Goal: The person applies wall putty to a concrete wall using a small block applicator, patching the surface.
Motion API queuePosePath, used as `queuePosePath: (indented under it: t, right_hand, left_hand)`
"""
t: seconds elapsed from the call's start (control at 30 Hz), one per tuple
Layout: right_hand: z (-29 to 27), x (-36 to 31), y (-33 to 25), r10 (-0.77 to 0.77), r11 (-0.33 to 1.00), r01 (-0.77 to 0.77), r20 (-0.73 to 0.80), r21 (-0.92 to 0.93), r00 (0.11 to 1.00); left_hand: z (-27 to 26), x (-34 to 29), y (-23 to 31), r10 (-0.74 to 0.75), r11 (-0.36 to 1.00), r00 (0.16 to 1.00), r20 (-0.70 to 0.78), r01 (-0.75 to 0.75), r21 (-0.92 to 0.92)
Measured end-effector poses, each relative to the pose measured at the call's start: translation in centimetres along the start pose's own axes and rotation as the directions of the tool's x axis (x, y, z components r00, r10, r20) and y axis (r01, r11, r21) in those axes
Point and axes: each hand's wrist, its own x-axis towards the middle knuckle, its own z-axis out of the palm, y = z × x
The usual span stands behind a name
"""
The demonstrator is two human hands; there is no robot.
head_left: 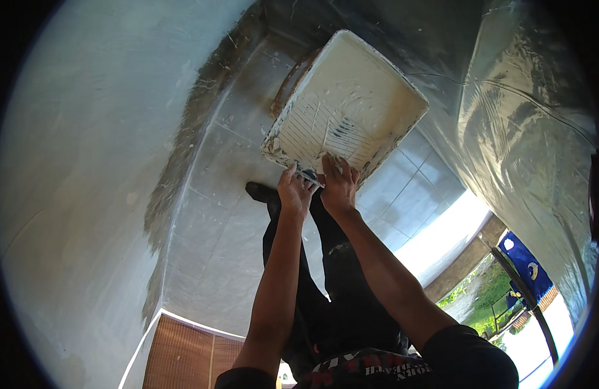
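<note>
A large paint tray (377, 152) with a ribbed slope holds thick cream paint, and paint is crusted along its rim. Both of my hands meet at its near edge. My left hand (295, 192) is closed, its fingertips against a small flat, dark, paint-smeared piece (308, 175) by the rim; whether that piece is loose or part of the tray, I cannot tell. Close beside it, my right hand (339, 187) is closed with its fingers bent over the ribbed end. A pale paint-covered bit shows at those fingers, too hidden to name.
Beneath the tray's left side shows a brown rounded object (289, 84). A pale wall (92, 142) with a rough dark band along its base rises on the left. Plastic sheeting (513, 110) hangs at right, with a thin cord across it. Grey tiles (215, 227) cover the floor.
</note>
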Motion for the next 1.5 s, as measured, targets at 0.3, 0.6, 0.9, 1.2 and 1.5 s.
queuePosePath:
  t: [0.3, 0.6, 0.9, 1.2, 1.5]
  right_hand:
    - [-7.1, 1.3, 7.6, 0.067, -0.038, -0.584, 0.585, 0.811, 0.808]
    - [-17.3, 1.9, 6.1, -0.093, -0.53, -0.535, 0.582, 0.658, 0.808]
    - [-24.7, 7.5, -8.5, -0.391, -0.66, -0.529, 0.357, 0.534, 0.849]
    - [-34.7, 8.6, -28.5, -0.699, -0.494, -0.575, 0.095, 0.652, 0.708]
    - [-41.1, 3.3, -43.9, -0.844, -0.469, -0.507, -0.196, 0.723, 0.5]
  left_hand:
    - [-0.1, -3.6, 1.2, 0.269, 0.867, 0.919, -0.288, -0.1, 0.488]
    - [8.5, -12.9, 6.6, 0.29, 0.859, 0.957, -0.011, -0.255, 0.444]
    - [15.7, -25.1, 16.4, 0.63, 0.718, 0.768, 0.115, -0.632, 0.291]
    - [13.9, -45.6, 25.3, 0.981, -0.164, -0.119, 0.156, -0.934, 0.318]
    - [8.1, -60.5, 29.5, 0.758, -0.616, -0.611, 0.228, -0.556, 0.558]
